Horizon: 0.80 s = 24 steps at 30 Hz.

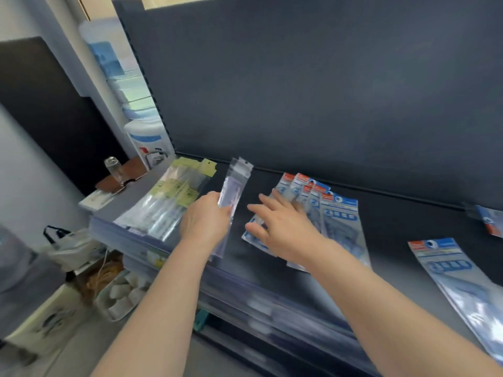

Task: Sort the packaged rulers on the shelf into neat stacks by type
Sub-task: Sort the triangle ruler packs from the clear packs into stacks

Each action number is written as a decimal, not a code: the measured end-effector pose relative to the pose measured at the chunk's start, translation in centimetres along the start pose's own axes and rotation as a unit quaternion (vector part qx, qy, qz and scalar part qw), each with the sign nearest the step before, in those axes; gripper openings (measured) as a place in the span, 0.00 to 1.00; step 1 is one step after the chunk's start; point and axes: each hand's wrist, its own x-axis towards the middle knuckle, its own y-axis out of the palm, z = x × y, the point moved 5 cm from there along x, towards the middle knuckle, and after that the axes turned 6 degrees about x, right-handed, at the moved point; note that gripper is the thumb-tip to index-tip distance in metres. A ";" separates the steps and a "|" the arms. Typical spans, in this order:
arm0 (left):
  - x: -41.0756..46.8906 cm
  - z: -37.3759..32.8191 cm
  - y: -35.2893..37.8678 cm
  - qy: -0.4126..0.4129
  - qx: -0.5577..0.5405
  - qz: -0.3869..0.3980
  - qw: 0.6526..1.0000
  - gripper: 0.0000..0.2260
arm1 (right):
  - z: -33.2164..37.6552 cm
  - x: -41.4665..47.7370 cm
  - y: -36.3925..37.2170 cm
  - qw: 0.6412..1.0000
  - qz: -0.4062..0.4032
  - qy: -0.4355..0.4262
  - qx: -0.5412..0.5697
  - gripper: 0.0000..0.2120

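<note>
The person stands at the dark shelf [381, 229] with both bare arms stretched out over it. The left hand [205, 220] grips a clear packet [235, 186], long and narrow, with a hang hole at its top. The fingers curl round its edge about midway along, and the thumb is hidden from here. The packet is tilted, its top end leaning toward the back panel [299, 91] and its lower end near the shelf's front. Blur keeps me from telling whether that lower end touches the shelf.

The right hand [283, 228] is wide open and holds nothing, fingers straight and spread, palm down over the blue packs [337, 213]. These lie fanned and overlapping in the middle of the shelf, their red-and-blue headers toward the back. The thumb and fingertips look to be touching the fan's left side; whether they press on it I cannot tell.

Just left of the clear packet, at the shelf's left end, the yellow packs [177, 194] lie in a loose, overlapping pile. Well to the right, a lone pack [460, 276] of the blue kind lies flat by itself near the front edge. Another [490, 221] shows at the picture's right border.

Past the shelf's left end, a glass jar [112, 170] stands upright.
</note>
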 end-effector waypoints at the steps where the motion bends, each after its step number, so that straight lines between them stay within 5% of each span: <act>1: 0.5 0.3 0.4 0.000 0.001 0.013 1.000 0.15 | 0.1 0.5 0.6 1.000 0.021 0.000 -0.013 0.26; 15: 2.4 -2.4 3.0 0.074 0.077 0.072 0.992 0.24 | -2.5 -2.3 -0.7 0.997 -0.007 0.043 -0.064 0.24; 24: -3.1 -15.6 4.6 0.263 -0.043 0.133 0.955 0.22 | -9.1 -11.6 -5.1 0.983 -0.071 0.131 -0.105 0.17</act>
